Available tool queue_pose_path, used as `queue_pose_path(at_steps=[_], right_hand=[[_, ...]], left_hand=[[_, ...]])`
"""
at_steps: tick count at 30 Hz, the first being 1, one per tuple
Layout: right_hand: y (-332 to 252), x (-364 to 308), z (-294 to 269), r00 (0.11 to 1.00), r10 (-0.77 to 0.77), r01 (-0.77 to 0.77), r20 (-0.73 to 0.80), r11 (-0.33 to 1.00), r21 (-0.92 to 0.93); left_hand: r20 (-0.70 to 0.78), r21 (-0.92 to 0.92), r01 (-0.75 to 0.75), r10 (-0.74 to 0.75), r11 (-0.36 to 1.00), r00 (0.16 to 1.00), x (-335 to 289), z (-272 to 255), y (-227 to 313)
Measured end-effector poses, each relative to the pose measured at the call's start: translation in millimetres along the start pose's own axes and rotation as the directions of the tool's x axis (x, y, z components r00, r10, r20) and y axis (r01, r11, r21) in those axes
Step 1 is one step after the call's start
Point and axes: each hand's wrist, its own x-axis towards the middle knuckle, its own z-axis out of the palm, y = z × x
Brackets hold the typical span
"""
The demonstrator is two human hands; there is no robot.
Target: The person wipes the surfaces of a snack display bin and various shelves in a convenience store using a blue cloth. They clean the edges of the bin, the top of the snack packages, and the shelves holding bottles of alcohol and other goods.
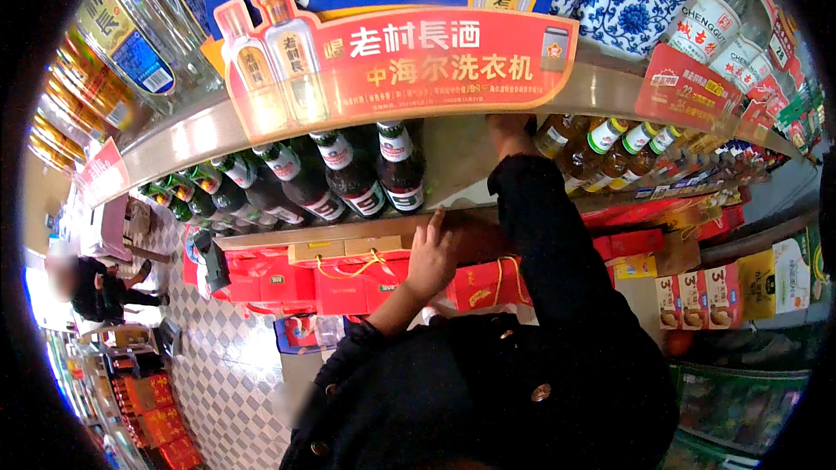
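The right hand reaches into the lower shelf under the upper shelf; its fingers are hidden, so I cannot tell whether they grip anything. Amber bottles stand just to its right, far nearer than to the left hand, which is loosely open at the shelf's front edge, below the upright green bottles on its left.

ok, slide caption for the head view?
Right hand reaches onto a shelf between dark bottles and amber bottles; left hand by its front edge.
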Motion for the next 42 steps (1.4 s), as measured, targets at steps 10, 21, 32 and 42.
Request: queue_pose_path(at_steps=[10,21,32,42], right_hand=[[-14,24,6,0.996,0.074,-0.065,0.04,0.979,-0.194],[-28,-83,-26,0.86,-0.142,0.347,0.49,0.867,-0.358],[-69,-130,-174,0.629,-0.567,0.344,0.532,0.817,0.464],[-2,-222,-205,0.738,-0.657,0.314,0.156,0.538,0.782]], left_hand=[[0.063,0.0,-0.036,0.036,0.999,0.997,-9,-1,-10],[0.084,0.169,-0.023,0.009,0.985,0.996,-14,15,-8],[-0.125,-0.009,0.137,-0.137,0.991,0.983,-19,15,20],[0.384,-0.877,0.172,-0.44,-0.448,0.812,-19,-10,92]])
